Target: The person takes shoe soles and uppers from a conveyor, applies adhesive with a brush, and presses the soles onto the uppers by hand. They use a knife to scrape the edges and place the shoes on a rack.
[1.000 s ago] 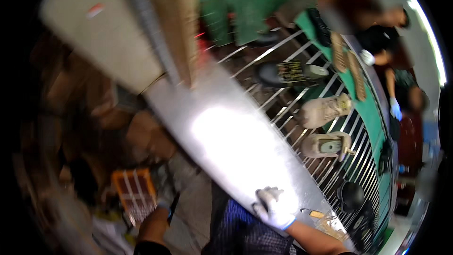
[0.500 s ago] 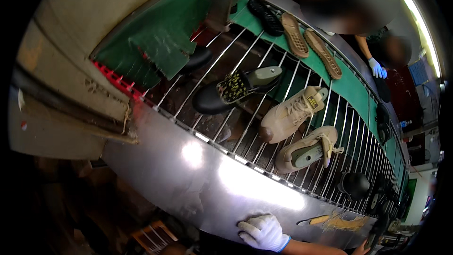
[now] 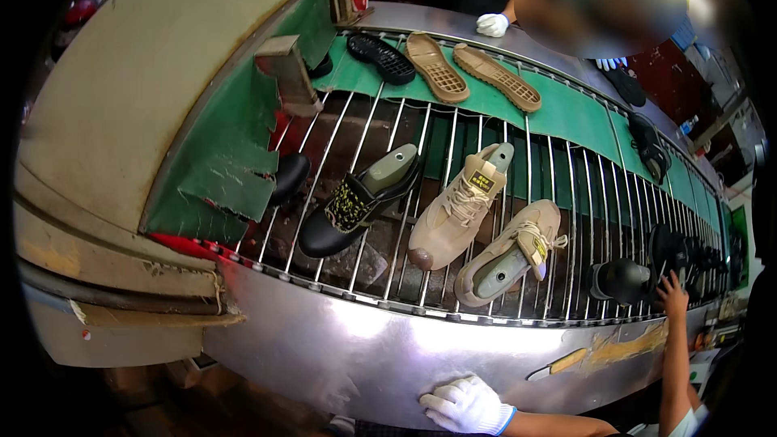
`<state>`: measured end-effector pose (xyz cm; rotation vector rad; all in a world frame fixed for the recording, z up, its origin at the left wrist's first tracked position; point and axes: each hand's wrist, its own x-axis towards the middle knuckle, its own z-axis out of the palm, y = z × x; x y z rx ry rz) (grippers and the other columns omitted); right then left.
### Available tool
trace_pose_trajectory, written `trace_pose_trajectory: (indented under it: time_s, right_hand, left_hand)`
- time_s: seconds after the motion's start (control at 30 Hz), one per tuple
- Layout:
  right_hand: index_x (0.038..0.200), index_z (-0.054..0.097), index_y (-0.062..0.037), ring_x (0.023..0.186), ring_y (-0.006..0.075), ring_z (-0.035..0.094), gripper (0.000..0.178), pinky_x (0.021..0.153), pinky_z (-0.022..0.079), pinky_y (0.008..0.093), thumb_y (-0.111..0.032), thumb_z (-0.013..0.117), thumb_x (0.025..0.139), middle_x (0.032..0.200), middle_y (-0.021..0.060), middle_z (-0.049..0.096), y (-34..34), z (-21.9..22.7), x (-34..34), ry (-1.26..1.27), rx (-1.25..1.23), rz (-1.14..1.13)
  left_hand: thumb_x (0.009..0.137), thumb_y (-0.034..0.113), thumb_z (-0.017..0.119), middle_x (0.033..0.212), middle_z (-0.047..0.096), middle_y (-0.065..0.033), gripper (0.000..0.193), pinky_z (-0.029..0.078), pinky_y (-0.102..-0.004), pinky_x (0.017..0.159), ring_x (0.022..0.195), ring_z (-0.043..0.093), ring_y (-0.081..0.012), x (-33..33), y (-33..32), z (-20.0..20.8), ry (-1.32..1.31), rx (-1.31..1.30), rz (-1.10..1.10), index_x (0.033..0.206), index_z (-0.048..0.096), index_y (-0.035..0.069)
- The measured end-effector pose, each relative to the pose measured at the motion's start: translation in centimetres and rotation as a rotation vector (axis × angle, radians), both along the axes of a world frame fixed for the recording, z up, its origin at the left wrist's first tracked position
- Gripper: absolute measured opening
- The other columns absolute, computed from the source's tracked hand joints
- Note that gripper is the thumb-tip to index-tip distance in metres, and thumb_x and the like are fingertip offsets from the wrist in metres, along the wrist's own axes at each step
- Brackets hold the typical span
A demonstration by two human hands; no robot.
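My right hand (image 3: 469,406), in a white knit glove with a blue cuff, rests on the front of the shiny metal ledge (image 3: 299,332). Its fingers are curled together, and nothing shows in them. My left hand is out of view. Beyond the ledge, shoes lie on a conveyor of metal rods (image 3: 368,125). Nearest to my hand are a beige shoe with a green last (image 3: 508,263) and another beige laced shoe (image 3: 457,214). To their left lies a black shoe (image 3: 344,214) with a yellow-speckled tongue. A dark rounded toe (image 3: 290,178) pokes out by the green flap.
A black sole (image 3: 380,58) and two tan soles (image 3: 437,69) lie on the green strip behind. Left stands a cream machine housing (image 3: 162,113) with a torn green flap (image 3: 218,166). Another person's bare hand (image 3: 673,295) reaches black shoes at right. A yellow-handled knife (image 3: 558,364) lies on the ledge.
The view has turned, so the conveyor lies more level. The other person's bare hand has come up to the black shoes at right. My right hand stays on the ledge.
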<state>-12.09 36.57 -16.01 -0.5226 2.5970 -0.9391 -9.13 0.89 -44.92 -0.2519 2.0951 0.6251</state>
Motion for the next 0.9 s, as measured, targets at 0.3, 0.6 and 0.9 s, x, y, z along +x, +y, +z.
trace_pose_trajectory:
  time_s: [0.3, 0.6, 0.9]
  right_hand:
    - [0.119, 0.072, -0.0104, 0.084, 0.0287, 0.071, 0.035, 0.074, 0.058, 0.0447, -0.036, 0.075, 0.095, 0.097, 0.0104, 0.069, -0.9, -5.0, 3.8, 0.492, 0.111, -0.146]
    - [0.102, 0.072, -0.0141, 0.09, 0.0315, 0.068, 0.021, 0.075, 0.055, 0.0472, -0.031, 0.075, 0.091, 0.096, 0.0103, 0.067, -6.0, -7.8, 4.8, 0.703, 0.25, -0.762]
    - [0.135, 0.065, -0.0142, 0.118, 0.0344, 0.064, 0.043, 0.101, 0.052, 0.0491, -0.011, 0.06, 0.092, 0.126, 0.0143, 0.068, -3.0, -8.0, 9.4, 0.642, 0.233, -0.889]
  left_hand:
    - [0.111, 0.028, 0.054, 0.143, 0.071, -0.0182, 0.044, 0.049, -0.0403, 0.115, 0.134, 0.066, -0.0329, -2.8, -3.2, -1.6, 0.088, 0.116, -0.186, 0.146, 0.066, 0.004]
    - [0.11, 0.027, 0.057, 0.139, 0.074, -0.018, 0.043, 0.051, -0.0407, 0.113, 0.13, 0.069, -0.0332, -7.3, -20.7, -7.2, -0.002, 0.339, -0.605, 0.144, 0.067, 0.004]
    - [0.103, 0.002, 0.068, 0.122, 0.077, -0.0175, 0.027, 0.059, -0.0373, 0.102, 0.112, 0.074, -0.0264, -4.0, -5.7, 15.5, 0.847, 0.812, -0.199, 0.129, 0.072, -0.006]
